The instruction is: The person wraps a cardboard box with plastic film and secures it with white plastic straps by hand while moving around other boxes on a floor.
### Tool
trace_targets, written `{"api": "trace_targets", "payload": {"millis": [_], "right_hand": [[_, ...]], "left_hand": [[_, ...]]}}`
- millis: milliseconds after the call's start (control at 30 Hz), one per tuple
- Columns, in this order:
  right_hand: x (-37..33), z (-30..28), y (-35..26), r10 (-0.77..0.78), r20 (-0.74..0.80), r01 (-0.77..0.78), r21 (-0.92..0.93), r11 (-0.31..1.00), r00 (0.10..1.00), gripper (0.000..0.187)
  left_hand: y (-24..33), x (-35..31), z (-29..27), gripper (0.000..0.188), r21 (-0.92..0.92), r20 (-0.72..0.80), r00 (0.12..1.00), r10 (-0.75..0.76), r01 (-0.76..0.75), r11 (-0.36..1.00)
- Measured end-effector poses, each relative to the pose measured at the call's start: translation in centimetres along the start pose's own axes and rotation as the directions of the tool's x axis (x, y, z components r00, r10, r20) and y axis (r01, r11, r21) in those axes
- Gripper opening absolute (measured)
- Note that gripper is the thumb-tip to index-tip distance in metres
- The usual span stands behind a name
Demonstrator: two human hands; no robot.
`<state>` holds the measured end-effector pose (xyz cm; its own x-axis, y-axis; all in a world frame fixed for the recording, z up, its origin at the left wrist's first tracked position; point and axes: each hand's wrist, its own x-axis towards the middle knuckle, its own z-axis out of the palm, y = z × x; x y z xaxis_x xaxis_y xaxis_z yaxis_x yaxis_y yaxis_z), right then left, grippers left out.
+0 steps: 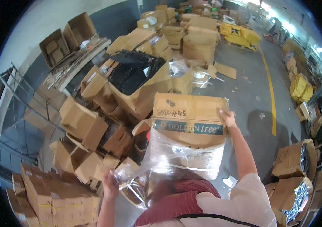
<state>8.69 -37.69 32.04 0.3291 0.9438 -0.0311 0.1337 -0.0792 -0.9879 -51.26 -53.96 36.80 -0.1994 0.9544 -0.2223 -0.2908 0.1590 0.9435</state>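
Note:
In front of me stands a stack of cardboard boxes, the upper cardboard box (191,104) brown with a dark teal printed band and black handwriting. Clear stretch film (185,157) covers the lower part of the stack and shines in the light. A slack length of that film runs down to the left into my left hand (110,185), whose fingers are closed on it. My right hand (228,119) grips the upper box at its right edge. The far sides of the stack are hidden.
A large open carton (142,98) full of black material stands beyond the stack on the left. Several empty cartons (83,123) lie heaped nearby, beside a metal rack (28,98). More open boxes (293,200) stand at the lower right. A yellow line (268,87) crosses the grey floor.

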Motion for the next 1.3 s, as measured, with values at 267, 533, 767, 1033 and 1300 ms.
{"api": "trace_targets", "payload": {"millis": [267,533,767,1033,1300], "right_hand": [[-0.5,9.7,2.4,0.111,0.238,-0.138,0.101,0.985,0.965,0.035],[2.6,19.7,-0.8,-0.027,0.527,0.332,-0.494,0.804,0.849,0.046],[0.2,22.9,-4.9,0.048,0.329,0.289,-0.882,0.373,0.943,0.050],[-12.2,21.1,-0.1,-0.513,0.439,0.664,-0.608,0.435,0.738,0.030],[-13.6,20.4,2.8,-0.547,0.421,0.666,-0.635,0.392,0.724,0.015]], "left_hand": [[3.1,-1.7,-7.7,0.021,0.001,-0.551,0.832,0.067,-0.080,0.997],[2.1,1.0,-8.5,0.030,0.957,-0.089,0.735,0.672,0.251,-0.148],[-4.4,2.4,11.3,0.050,0.820,0.514,0.739,0.435,-0.572,0.003],[-12.1,5.9,15.4,0.034,0.644,0.765,0.644,0.013,-0.763,-0.060],[-11.0,8.4,15.7,0.024,0.422,0.905,0.423,0.035,-0.888,-0.183]]}}
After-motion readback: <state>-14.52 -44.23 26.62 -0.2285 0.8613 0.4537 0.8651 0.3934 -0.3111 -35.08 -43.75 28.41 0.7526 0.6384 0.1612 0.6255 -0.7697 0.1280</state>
